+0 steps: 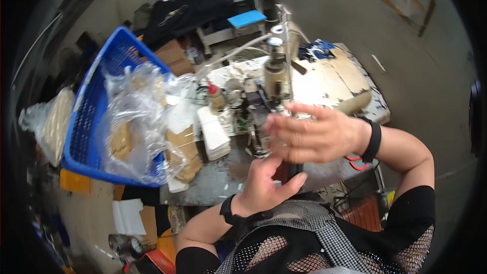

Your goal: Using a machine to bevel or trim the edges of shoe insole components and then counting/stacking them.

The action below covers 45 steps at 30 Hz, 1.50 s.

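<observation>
Both my hands are raised in front of my body at the near edge of a worktable. My right hand point(319, 134) reaches across with its fingers stretched out flat, slightly blurred, and nothing shows in it. Just below, my left hand point(266, 185) has its thumb spread away; its fingertips are partly hidden behind the right hand. A small dark shape lies between the hands, and I cannot make out what it is. Beyond them stands a sewing machine point(275, 73) with a metal upright. A stack of white pieces point(214, 134) lies left of the hands.
A blue plastic basket point(76, 137) holding clear plastic bags point(137, 127) stands at the left of the grey worktable point(213, 187). A red-topped bottle point(215, 99) is near the machine. Red-handled scissors point(356, 162) lie by my right forearm. Dark cloth point(317, 49) sits at the back right.
</observation>
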Each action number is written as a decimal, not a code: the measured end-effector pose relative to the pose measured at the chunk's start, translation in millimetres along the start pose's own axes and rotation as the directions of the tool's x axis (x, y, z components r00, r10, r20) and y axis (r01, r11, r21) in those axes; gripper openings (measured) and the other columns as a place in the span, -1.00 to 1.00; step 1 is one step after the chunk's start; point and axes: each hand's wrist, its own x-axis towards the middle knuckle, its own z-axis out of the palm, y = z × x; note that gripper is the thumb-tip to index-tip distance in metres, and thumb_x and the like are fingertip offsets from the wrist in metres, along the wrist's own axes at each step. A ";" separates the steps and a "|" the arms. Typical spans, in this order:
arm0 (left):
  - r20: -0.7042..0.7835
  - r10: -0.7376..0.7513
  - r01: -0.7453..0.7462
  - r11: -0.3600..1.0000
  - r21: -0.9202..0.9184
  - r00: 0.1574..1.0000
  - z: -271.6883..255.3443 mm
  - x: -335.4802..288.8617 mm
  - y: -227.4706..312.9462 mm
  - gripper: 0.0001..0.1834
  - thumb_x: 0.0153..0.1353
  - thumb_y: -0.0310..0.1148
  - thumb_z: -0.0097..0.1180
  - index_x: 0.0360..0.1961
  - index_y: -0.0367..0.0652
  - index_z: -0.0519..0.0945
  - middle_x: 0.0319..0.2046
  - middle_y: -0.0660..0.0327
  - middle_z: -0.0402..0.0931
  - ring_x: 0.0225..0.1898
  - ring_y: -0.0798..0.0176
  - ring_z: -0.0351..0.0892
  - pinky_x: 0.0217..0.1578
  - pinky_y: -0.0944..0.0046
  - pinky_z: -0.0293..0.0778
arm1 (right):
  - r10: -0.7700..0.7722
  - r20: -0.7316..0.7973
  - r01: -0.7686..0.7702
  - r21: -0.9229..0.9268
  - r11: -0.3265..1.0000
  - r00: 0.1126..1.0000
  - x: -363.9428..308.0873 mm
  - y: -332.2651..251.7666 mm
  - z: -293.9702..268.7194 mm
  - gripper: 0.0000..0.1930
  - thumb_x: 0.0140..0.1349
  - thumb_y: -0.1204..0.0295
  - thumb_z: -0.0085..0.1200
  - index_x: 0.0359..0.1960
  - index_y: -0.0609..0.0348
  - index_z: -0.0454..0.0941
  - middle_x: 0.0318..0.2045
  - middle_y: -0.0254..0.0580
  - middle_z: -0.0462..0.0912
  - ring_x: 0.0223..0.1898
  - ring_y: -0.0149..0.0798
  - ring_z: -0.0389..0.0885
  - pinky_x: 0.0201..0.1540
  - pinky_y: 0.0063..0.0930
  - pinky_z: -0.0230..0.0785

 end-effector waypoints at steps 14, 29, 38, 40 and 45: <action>0.069 -0.139 0.155 0.895 -0.418 0.988 102.2 283.2 -60.6 -0.75 0.28 -0.40 0.01 -0.09 -0.32 0.54 -0.28 0.20 0.54 -0.24 0.39 0.51 -0.14 0.38 0.44 | 0.933 0.334 -0.405 0.877 -0.258 0.130 -211.7 277.7 -7.6 -0.86 0.27 0.42 -0.09 -0.34 0.25 0.42 -0.64 -0.43 0.26 -0.65 -0.51 0.17 -0.52 -0.52 0.19; -0.106 -0.462 0.472 0.835 0.281 0.880 95.0 469.6 -184.6 -0.75 0.16 -0.48 -0.04 -0.22 -0.41 0.58 -0.33 0.21 0.54 -0.28 0.35 0.46 -0.18 0.38 0.36 | 0.872 0.488 -0.056 0.872 -0.486 0.031 -293.0 426.4 161.4 -0.84 0.29 0.42 -0.09 -0.39 0.26 0.42 -0.64 -0.38 0.27 -0.66 -0.45 0.19 -0.55 -0.48 0.25; -0.099 -0.536 0.516 0.721 0.463 0.838 99.7 476.7 -185.4 -0.83 0.09 -0.60 -0.06 -0.38 -0.37 0.60 -0.50 0.24 0.53 -0.47 0.41 0.44 -0.40 0.43 0.40 | 0.799 0.597 -0.248 0.787 -0.566 0.071 -316.8 429.0 207.3 -0.80 0.35 0.39 -0.08 -0.37 0.27 0.46 -0.62 -0.37 0.34 -0.67 -0.48 0.28 -0.60 -0.55 0.32; -0.131 -0.589 0.571 0.667 0.478 0.797 100.6 481.8 -175.3 -0.88 0.14 -0.50 0.06 -0.39 -0.31 0.61 -0.49 0.28 0.54 -0.46 0.44 0.48 -0.38 0.44 0.43 | 0.791 0.608 -0.247 0.779 -0.576 0.072 -317.2 427.9 218.6 -0.80 0.35 0.39 -0.07 -0.38 0.28 0.46 -0.63 -0.37 0.34 -0.67 -0.47 0.29 -0.61 -0.55 0.33; -0.151 -0.565 0.583 0.758 0.293 0.811 91.3 487.5 -196.0 -0.79 0.19 -0.28 0.18 -0.42 -0.22 0.62 -0.53 0.33 0.54 -0.48 0.48 0.48 -0.42 0.49 0.43 | 0.775 0.627 -0.236 0.766 -0.597 0.074 -309.1 428.5 229.8 -0.81 0.28 0.47 -0.03 -0.48 0.30 0.42 -0.68 -0.23 0.34 -0.74 -0.34 0.31 -0.67 -0.40 0.39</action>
